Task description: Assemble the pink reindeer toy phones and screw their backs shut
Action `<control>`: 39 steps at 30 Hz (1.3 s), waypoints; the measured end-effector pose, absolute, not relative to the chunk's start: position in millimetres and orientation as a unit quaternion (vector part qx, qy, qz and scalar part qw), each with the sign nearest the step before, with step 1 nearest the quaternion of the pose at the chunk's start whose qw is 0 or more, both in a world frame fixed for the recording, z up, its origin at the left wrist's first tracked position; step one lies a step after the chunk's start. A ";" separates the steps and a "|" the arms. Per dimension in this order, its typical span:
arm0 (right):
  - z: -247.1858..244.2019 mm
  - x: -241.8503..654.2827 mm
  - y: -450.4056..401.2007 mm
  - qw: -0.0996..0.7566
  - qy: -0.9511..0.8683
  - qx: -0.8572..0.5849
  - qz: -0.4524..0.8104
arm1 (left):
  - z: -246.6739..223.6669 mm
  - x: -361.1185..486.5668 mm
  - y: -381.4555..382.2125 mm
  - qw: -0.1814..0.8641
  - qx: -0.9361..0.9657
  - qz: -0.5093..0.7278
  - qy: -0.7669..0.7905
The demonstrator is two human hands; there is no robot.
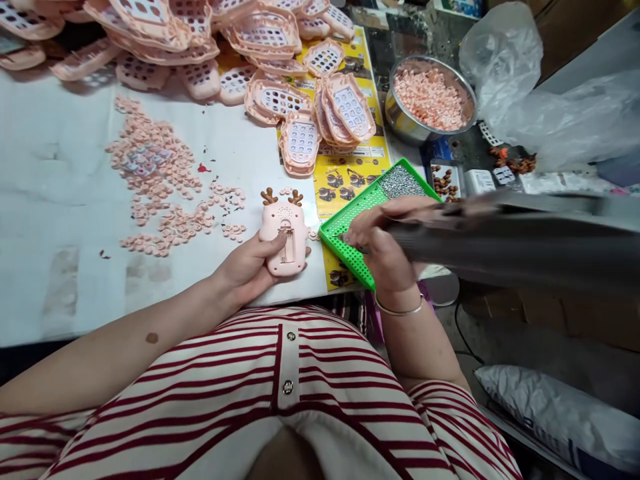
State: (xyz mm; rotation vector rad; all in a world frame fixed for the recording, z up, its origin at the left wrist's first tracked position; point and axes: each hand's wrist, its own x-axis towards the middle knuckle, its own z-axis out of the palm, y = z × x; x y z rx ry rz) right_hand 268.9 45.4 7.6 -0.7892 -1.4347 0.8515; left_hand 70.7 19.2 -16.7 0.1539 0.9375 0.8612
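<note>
My left hand [250, 263] grips a pink toy phone [295, 230] with brown antlers, thumb across its back and fingers underneath. The phone's back faces up, showing an uncovered battery compartment and holes near the corners. To the right, my right hand [387, 250] is wrapped round a long dark electric screwdriver [500, 247], smeared by motion. Its thin tip points left, over the green perforated basket [349, 268]. Small silvery screws [403, 181] lie heaped at the basket's far end.
Pink shells [265, 40] with button grids pile up at the back. Small pink parts [165, 167] spread across the white table [60, 200] on the left. A metal bowl [395, 123] of pink pieces, brown antlers [445, 181] and plastic bags [505, 53] sit at the right.
</note>
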 end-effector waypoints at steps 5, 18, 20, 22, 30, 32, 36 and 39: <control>31.2 244.9 25.7 0.672 -0.601 -0.216 0.375 | -15.3 78.6 22.1 0.786 0.055 0.449 0.422; 13.8 227.3 14.3 0.605 -0.601 -0.248 0.460 | -18.0 77.2 21.5 0.787 0.052 0.463 0.405; 13.0 227.6 14.6 0.607 -0.588 -0.237 0.479 | -18.8 76.8 21.4 0.791 0.055 0.464 0.395; 10.5 227.3 16.0 0.606 -0.583 -0.233 0.487 | -19.7 77.0 21.5 0.793 0.053 0.468 0.386; 8.0 223.9 27.2 0.548 -0.658 -0.213 0.470 | -22.3 78.0 25.0 0.795 0.033 0.474 0.378; 8.3 222.5 26.1 0.551 -0.657 -0.176 0.483 | -21.7 77.3 25.5 0.798 0.037 0.470 0.374; 9.9 224.5 16.7 0.555 -0.649 -0.185 0.486 | -21.5 76.6 25.1 0.803 0.040 0.458 0.378; 20.9 232.0 12.8 0.551 -0.649 -0.198 0.486 | -23.5 76.6 24.6 0.802 0.044 0.451 0.389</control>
